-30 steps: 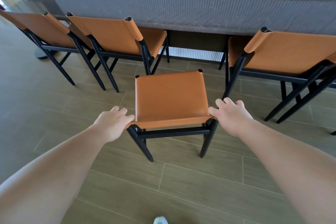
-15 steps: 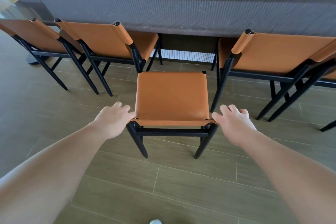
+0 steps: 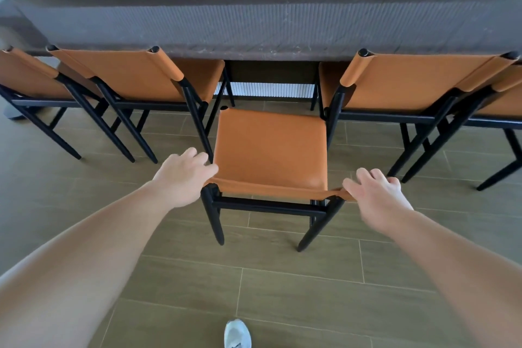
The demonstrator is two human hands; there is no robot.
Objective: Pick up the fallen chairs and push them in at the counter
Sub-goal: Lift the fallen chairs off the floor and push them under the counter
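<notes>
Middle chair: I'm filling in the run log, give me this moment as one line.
step: pushing in | middle chair: upright, in gap at counter | left hand: on backrest's left corner | right hand: on right corner

Café or canteen seating area; long dark counter (image 3: 254, 22), matching tan chairs (image 3: 135, 76), tiled floor (image 3: 282, 291)

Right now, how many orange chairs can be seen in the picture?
5. One at far left, one beside it, one in the middle held by both hands, one right of it, one cut off at far right. More may stand outside the frame.
</notes>
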